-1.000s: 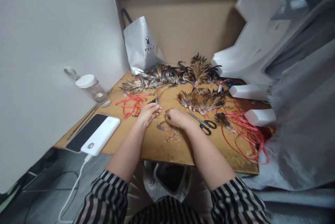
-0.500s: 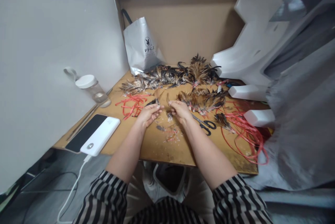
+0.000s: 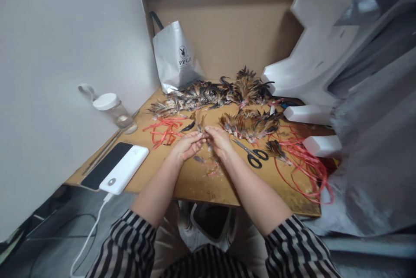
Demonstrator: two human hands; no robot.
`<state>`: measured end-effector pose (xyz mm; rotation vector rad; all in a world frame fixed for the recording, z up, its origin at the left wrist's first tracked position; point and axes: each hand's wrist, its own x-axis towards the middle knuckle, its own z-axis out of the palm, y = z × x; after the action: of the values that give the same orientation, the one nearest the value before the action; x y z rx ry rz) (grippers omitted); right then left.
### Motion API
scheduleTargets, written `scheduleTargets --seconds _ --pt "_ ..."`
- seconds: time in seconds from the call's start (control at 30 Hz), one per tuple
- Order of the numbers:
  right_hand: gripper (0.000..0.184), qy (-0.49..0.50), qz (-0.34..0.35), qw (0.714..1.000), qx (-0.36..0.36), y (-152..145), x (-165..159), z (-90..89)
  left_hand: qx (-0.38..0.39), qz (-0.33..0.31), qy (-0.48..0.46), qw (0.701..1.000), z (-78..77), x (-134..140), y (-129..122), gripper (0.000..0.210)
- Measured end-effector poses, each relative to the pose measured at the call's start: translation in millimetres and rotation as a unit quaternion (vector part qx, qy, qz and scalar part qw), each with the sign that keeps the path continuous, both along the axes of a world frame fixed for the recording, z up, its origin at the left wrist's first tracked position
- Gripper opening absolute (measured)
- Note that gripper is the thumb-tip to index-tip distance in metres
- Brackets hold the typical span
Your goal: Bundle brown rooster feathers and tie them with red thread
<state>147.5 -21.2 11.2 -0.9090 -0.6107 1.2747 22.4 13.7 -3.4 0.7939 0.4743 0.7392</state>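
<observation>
My left hand [image 3: 189,145] and my right hand [image 3: 219,140] meet over the middle of the table. Pinched between their fingertips are small brown feathers [image 3: 200,121], tips pointing away from me. Which feathers belong to which hand cannot be made out. A dark loose feather [image 3: 187,127] lies just beyond my left hand. Beneath my hands are scattered feather scraps [image 3: 212,167] and bits of red. To the right of my right hand rest scissors [image 3: 251,154] with black handles. Behind them lies a row of brown feather bundles [image 3: 251,124].
Red plastic strips [image 3: 164,130] lie at left, and a tangle of red strips [image 3: 305,161] at right. Darker feather bundles [image 3: 208,93] line the back, before a silver bag [image 3: 173,57]. A lidded bottle [image 3: 115,113], phone [image 3: 104,167] and white power bank [image 3: 125,169] occupy the left edge.
My hands have come together from slightly apart, the left moving right and the right moving left. The feathers they hold are now joined at the fingertips.
</observation>
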Motion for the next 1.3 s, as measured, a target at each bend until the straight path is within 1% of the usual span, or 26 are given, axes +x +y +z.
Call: scheduleTargets --seconds 0.13,0.23,0.3,0.43,0.5,0.63,0.7,0.77,0.87,0.93,1.03,1.13,1.3 --pt "0.022 -0.001 0.011 1.000 0.006 -1 -4 0.8 -0.018 0.000 -0.008 1.000 3.4 2 -3 0.011" --pt "0.024 -0.014 -0.005 1.000 -0.007 -1 -4 -0.1 -0.028 0.012 -0.014 0.999 5.2 1 -3 0.009" --pt "0.025 -0.028 -0.029 0.999 -0.019 0 -3 -1.2 -0.022 0.032 -0.008 0.999 5.2 1 -2 0.007" --pt "0.031 -0.068 -0.067 0.994 -0.044 0 -1 -2.4 0.037 0.091 0.019 0.995 3.0 0 3 0.007" --pt "0.032 -0.081 -0.065 0.993 -0.057 0 0 -2.0 0.064 0.115 0.033 0.991 2.2 0 4 0.012" --pt "0.029 -0.103 -0.043 0.991 -0.068 -2 -1 0.2 0.111 0.157 0.072 0.979 3.8 2 2 0.017" --pt "0.027 -0.117 -0.022 0.991 -0.056 -2 -2 0.8 0.149 0.163 0.107 0.969 5.5 4 0 0.018" --pt "0.027 -0.125 -0.011 0.991 -0.046 -2 -2 0.3 0.192 0.154 0.138 0.959 6.8 6 -3 0.019" --pt "0.026 -0.131 -0.025 0.990 -0.041 -1 -1 -1.6 0.226 0.135 0.156 0.952 7.2 8 -6 0.019" --pt "0.026 -0.129 -0.031 0.991 -0.033 -1 1 -2.0 0.210 0.125 0.143 0.959 6.8 7 -7 0.020" --pt "0.025 -0.114 -0.017 0.993 -0.023 -2 4 -0.2 0.147 0.102 0.111 0.978 6.0 4 -5 0.021" --pt "0.027 -0.112 0.000 0.994 -0.007 -2 6 2.1 0.095 0.081 0.086 0.988 4.7 0 -1 0.020" --pt "0.027 -0.158 -0.006 0.987 0.008 -1 10 1.7 0.069 0.052 0.076 0.993 3.0 -3 2 0.016"
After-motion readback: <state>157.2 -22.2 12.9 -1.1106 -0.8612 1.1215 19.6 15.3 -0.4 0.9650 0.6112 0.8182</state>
